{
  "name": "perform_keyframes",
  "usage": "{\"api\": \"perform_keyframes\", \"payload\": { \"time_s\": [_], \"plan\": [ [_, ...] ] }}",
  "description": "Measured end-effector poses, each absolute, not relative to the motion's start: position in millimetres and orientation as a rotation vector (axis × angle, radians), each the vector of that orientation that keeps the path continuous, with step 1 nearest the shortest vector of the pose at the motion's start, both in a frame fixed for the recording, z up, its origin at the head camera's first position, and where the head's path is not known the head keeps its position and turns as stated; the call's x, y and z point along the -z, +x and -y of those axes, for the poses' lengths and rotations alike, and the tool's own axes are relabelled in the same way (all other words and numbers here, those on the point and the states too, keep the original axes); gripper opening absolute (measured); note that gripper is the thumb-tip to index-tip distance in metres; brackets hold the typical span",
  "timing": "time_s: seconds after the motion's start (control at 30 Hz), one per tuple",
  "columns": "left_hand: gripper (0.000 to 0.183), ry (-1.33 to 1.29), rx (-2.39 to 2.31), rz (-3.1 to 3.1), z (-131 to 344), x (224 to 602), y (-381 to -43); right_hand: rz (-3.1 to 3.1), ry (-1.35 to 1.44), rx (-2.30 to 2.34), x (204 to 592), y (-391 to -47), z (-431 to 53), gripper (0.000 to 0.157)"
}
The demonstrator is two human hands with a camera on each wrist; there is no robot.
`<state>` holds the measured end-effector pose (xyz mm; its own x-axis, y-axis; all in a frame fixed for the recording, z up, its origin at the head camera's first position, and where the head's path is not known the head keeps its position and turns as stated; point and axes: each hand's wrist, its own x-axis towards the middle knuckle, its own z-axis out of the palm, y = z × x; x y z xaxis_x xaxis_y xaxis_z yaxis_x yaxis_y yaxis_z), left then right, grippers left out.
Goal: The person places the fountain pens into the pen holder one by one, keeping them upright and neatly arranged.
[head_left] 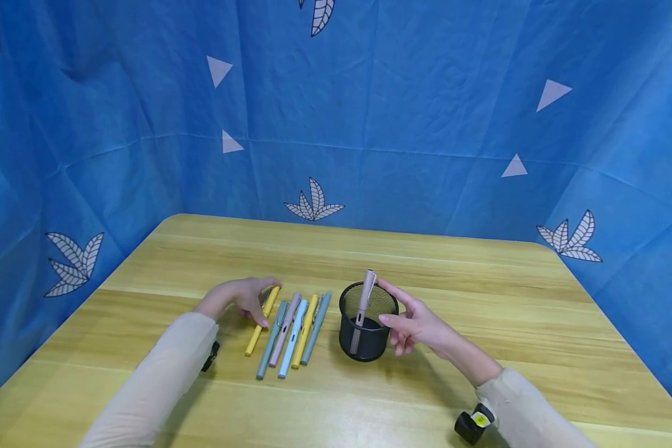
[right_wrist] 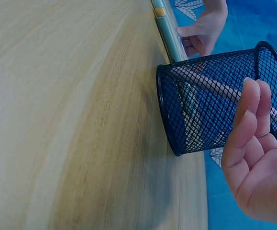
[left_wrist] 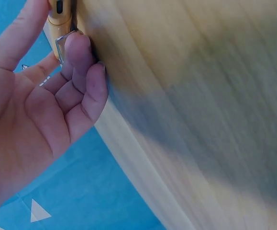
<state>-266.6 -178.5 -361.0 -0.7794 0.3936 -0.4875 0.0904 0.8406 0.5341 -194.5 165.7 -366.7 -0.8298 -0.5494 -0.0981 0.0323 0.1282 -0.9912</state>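
Note:
My left hand (head_left: pixel 246 297) is at the left end of a row of pens. Its thumb and fingers pinch a yellow pen (head_left: pixel 254 340), whose metal clip shows in the left wrist view. The pen lies at a slant on the table. A round black mesh pen holder (head_left: pixel 364 342) stands upright to the right of the row, with one light purple pen (head_left: pixel 367 289) leaning inside it. My right hand (head_left: pixel 420 323) holds the holder's rim from the right, index finger along the far side and thumb at the near side. Its other fingers curl beside the mesh.
Beside the yellow pen lie several more: a grey-green pen (head_left: pixel 271 342), a purple pen (head_left: pixel 285 330), a light blue pen (head_left: pixel 293 339), another yellow pen (head_left: pixel 305 330) and a teal pen (head_left: pixel 316 330). The wooden table (head_left: pixel 481 292) is backed by a blue patterned cloth (head_left: pixel 414 93).

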Motion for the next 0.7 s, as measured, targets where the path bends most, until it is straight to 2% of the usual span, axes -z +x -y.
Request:
{"api": "perform_keyframes", "payload": {
  "time_s": [0.43,0.7],
  "plan": [
    [0.081,0.447,-0.676,-2.47,183.0,361.6,-268.3,-1.979,-0.5,1.744,365.3,-193.4,-164.7,0.071],
    [0.077,0.399,-0.765,-2.465,185.3,363.4,-268.5,-1.976,-0.497,1.746,365.2,-193.3,-165.2,0.071]
  ]
}}
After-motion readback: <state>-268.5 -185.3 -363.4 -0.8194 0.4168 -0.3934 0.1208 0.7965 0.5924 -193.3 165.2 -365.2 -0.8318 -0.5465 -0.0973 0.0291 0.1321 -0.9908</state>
